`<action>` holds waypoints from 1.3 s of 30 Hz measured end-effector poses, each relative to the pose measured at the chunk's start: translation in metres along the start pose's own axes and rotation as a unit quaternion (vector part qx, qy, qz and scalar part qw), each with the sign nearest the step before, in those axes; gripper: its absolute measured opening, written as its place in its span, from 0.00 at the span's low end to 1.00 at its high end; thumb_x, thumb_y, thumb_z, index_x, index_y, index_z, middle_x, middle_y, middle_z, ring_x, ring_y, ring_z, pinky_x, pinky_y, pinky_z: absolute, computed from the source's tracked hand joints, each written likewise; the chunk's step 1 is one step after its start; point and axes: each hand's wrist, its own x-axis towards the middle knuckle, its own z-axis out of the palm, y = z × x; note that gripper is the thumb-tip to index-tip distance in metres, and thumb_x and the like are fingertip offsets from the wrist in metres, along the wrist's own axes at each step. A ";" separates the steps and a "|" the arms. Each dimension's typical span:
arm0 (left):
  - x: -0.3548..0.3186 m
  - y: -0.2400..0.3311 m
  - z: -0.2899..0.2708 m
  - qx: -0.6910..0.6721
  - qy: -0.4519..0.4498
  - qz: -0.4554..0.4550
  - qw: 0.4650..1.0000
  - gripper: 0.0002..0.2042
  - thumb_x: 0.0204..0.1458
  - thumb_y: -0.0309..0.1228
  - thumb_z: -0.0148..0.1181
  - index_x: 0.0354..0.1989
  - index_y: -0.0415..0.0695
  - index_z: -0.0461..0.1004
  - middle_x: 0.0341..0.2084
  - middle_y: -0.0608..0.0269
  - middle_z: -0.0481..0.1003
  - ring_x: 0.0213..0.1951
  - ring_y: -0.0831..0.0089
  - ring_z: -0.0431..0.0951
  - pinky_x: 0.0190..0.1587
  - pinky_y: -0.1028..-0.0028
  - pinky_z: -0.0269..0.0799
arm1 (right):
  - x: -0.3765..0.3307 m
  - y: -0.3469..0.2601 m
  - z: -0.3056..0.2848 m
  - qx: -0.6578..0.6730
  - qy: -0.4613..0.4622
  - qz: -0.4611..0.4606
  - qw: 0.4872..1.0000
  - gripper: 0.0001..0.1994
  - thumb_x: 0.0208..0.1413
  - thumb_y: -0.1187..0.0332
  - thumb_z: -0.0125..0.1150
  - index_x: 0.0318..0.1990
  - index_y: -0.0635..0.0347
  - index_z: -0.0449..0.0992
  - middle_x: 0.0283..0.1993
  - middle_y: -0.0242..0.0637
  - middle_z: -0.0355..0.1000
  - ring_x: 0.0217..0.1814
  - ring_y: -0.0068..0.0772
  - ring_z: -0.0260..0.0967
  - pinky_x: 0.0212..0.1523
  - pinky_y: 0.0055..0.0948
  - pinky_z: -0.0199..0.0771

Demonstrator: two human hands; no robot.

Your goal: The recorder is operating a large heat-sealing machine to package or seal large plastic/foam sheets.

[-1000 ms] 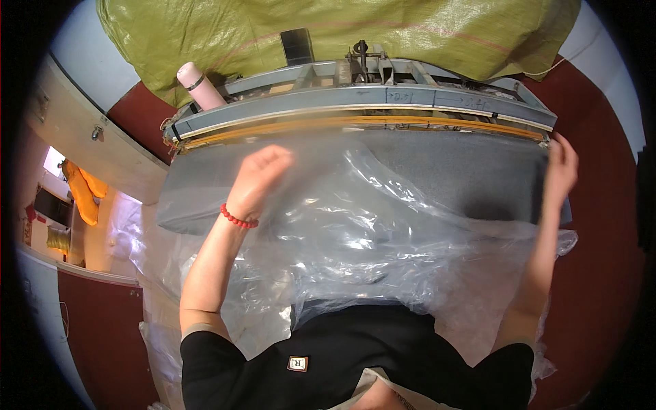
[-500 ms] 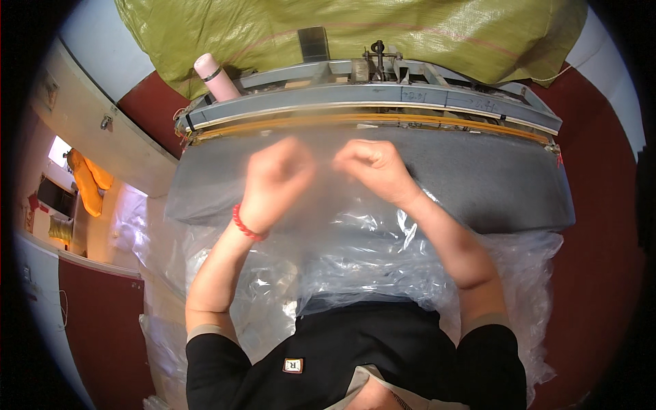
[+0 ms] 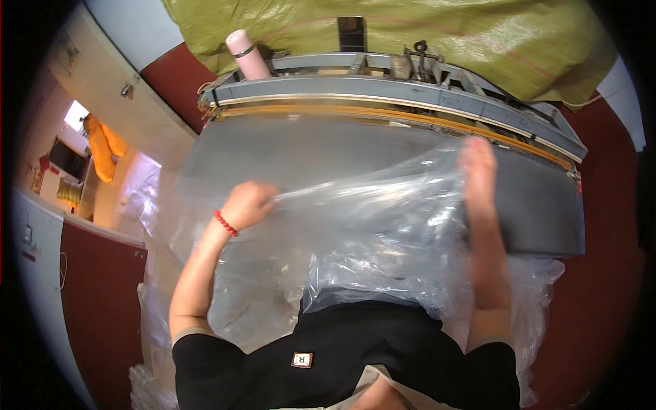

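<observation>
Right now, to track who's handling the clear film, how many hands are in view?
2: the left hand, just beyond the red bracelet, and the right hand, blurred, closer to the orange strips. I see no others.

Two hands (image 3: 247, 205) (image 3: 480, 171) are showing, one red bracelet (image 3: 224, 225) circling a wrist toward 9 o'clock. One pink bottle (image 3: 247, 56) is sitting toward 11 o'clock.
</observation>
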 end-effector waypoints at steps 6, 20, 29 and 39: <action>-0.112 -0.214 -0.044 0.126 -0.157 -0.362 0.910 0.18 0.34 0.29 0.53 0.40 0.45 0.72 0.35 0.49 0.72 0.38 0.58 0.73 0.41 0.67 0.68 | 0.029 -0.021 -0.210 -0.292 0.269 -0.060 0.916 0.18 0.53 0.61 0.49 0.47 0.63 0.67 0.43 0.32 0.67 0.42 0.23 0.63 0.41 0.21 0.62; 0.009 -0.231 0.055 0.023 0.176 -0.463 0.869 0.32 0.45 0.48 0.51 0.57 0.47 0.52 0.56 0.51 0.54 0.59 0.59 0.49 0.59 0.62 0.42 | -0.020 -0.088 -0.393 -0.716 0.405 0.100 0.560 0.18 0.54 0.53 0.39 0.42 0.51 0.70 0.39 0.46 0.69 0.42 0.51 0.65 0.40 0.41 0.64; 0.059 -0.226 0.017 0.138 0.234 -0.292 0.917 0.15 0.43 0.38 0.56 0.33 0.38 0.73 0.30 0.51 0.74 0.34 0.58 0.74 0.38 0.67 0.68 | -0.010 -0.093 -0.360 -0.780 0.367 0.017 0.507 0.13 0.54 0.61 0.40 0.39 0.54 0.71 0.35 0.44 0.71 0.37 0.44 0.69 0.37 0.41 0.67; 0.179 0.313 0.052 -0.548 -0.315 0.241 0.736 0.15 0.49 0.27 0.51 0.46 0.37 0.65 0.41 0.55 0.70 0.45 0.69 0.69 0.50 0.71 0.63 | -0.014 -0.090 -0.392 -0.655 0.446 0.013 0.609 0.16 0.52 0.55 0.43 0.32 0.58 0.69 0.33 0.50 0.69 0.37 0.53 0.65 0.37 0.45 0.63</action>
